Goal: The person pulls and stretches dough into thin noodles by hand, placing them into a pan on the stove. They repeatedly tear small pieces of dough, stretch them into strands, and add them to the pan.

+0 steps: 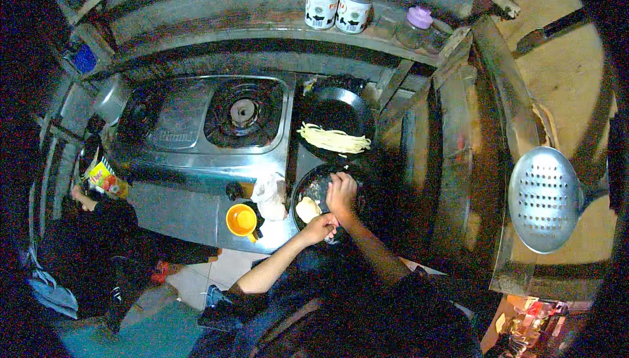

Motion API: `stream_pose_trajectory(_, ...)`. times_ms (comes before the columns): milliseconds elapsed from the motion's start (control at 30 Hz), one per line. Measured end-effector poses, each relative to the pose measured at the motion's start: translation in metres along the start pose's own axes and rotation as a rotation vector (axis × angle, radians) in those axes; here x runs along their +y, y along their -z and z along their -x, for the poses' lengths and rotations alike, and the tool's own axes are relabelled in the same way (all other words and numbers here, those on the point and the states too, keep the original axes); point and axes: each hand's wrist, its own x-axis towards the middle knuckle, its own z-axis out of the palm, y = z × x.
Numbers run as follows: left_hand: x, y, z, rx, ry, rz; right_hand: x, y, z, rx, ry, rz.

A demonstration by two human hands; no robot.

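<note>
A lump of pale dough (308,209) rests on a dark round tray or pan (298,188) before me. My right hand (342,192) lies palm down over this dark surface, fingers pointing away from me; what is under the palm is hidden. Curled beside my right wrist is my left hand (320,229), close to the dough lump. Whether its fingers hold anything is not clear. Beyond my hands, a bundle of long pale dough strips (334,139) lies across the near part of a second dark round pan (339,107).
Left of the tray stand a yellow mug (242,220) and a whitish plastic bag (269,196). A gas stove (245,149) lies behind them. Cans (322,8) and a pink-lidded jar (416,26) occupy the shelf. A perforated skimmer (544,201) hangs right. Another person (113,215) is at left.
</note>
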Motion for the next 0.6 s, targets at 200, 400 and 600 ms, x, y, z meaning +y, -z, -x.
stream_pose_trajectory(200, 0.005, -0.001, 0.005, 0.042, 0.036, -0.119, -0.018, 0.017, -0.023, -0.119, -0.134, 0.077)
stream_pose_trajectory(400, 0.0, -0.003, 0.003, 0.059, 0.029, -0.099, 0.009, 0.004, -0.016, 0.072, -0.236, -0.263)
stream_pose_trajectory(600, 0.001, 0.001, 0.002, 0.035, 0.01, -0.137, -0.011, 0.008, -0.022, -0.13, -0.206, 0.148)
